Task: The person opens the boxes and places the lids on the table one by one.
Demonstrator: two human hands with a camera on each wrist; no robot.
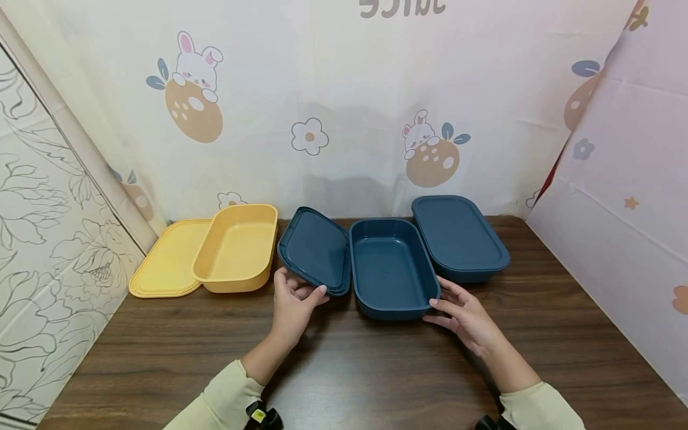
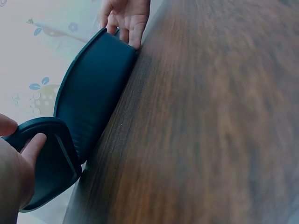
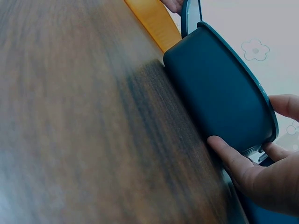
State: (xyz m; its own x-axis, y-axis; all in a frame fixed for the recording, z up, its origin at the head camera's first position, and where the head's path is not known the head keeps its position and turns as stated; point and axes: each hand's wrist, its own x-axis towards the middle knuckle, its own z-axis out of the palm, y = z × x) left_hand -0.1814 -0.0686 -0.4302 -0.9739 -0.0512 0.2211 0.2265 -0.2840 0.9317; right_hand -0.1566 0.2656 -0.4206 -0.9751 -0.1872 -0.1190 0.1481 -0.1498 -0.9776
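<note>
My left hand [image 1: 292,307] pinches a dark blue lid [image 1: 316,248] at its near edge, thumb on the upper face and fingers beneath. The lid is tilted, its right side overlapping the rim of an uncovered dark blue food box [image 1: 395,272] in the head view. My right hand [image 1: 470,316] holds that box at its near right corner, one digit at the rim and another low on the wall, as the right wrist view shows. The box stands upright on the table with its inside bare.
To the right, a second dark blue box with its lid on [image 1: 459,236] stands against the open one. At the left, a yellow box [image 1: 236,251] overlaps a flat yellow lid [image 1: 166,260]. A printed cloth [image 1: 349,89] hangs behind the wooden table [image 1: 365,370].
</note>
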